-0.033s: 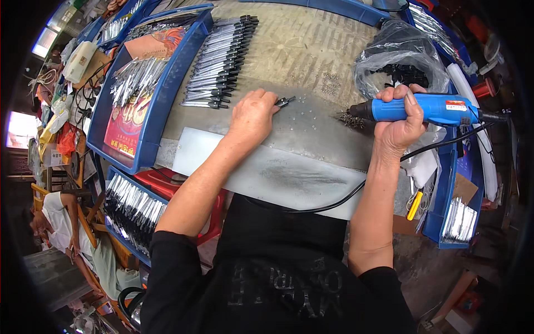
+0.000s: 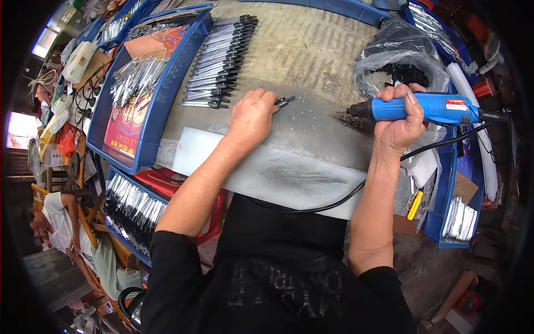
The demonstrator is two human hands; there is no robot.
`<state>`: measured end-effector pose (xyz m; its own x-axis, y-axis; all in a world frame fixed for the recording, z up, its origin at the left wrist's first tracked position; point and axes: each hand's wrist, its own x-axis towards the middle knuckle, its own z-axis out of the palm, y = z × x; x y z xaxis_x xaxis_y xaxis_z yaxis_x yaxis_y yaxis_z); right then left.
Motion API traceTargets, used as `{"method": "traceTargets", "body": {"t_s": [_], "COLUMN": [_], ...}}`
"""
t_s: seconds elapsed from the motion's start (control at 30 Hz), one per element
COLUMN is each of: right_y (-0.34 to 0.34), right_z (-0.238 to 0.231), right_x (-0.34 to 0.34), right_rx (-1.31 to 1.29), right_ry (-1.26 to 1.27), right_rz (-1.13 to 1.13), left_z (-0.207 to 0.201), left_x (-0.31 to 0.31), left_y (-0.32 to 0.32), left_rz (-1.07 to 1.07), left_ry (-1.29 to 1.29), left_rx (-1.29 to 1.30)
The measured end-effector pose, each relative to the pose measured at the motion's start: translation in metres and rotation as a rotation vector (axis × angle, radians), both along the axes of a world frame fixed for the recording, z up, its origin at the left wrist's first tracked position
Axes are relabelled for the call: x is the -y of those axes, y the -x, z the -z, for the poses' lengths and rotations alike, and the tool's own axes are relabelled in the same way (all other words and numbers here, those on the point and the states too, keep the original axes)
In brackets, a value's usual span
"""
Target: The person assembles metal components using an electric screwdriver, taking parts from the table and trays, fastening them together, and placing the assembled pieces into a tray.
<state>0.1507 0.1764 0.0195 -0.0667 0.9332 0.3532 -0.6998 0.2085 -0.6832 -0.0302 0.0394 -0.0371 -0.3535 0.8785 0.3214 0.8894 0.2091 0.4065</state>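
My right hand is wrapped round a blue electric screwdriver, which lies level with its black nose to the left. The nose is beside a pile of small dark screws on the worktop. My left hand is closed over a slim piece whose black tip sticks out to the right; its rest is hidden under my fingers. To the left of that hand lies a row of silver rods with black ends. Several tiny rings or nuts are scattered between my hands.
Blue trays with metal rods stand at the left and right. A clear plastic bag of black parts lies beyond the screwdriver. A white board covers the near edge, crossed by a black cable. Another person sits at the left.
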Motion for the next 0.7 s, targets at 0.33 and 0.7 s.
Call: {"method": "traceTargets", "body": {"t_s": [0.33,0.7], "right_y": [0.003,0.016], "right_z": [0.000,-0.003], "right_x": [0.001,0.012], "right_rx": [0.007,-0.024], "right_ry": [-0.007,-0.025], "right_rz": [0.006,-0.091], "left_z": [-0.002,-0.005], "left_x": [-0.003,-0.005], "left_y": [0.002,-0.002], "left_rz": [-0.032,-0.077], "left_ry": [0.018,0.039], "left_rx": [0.063,0.157]}}
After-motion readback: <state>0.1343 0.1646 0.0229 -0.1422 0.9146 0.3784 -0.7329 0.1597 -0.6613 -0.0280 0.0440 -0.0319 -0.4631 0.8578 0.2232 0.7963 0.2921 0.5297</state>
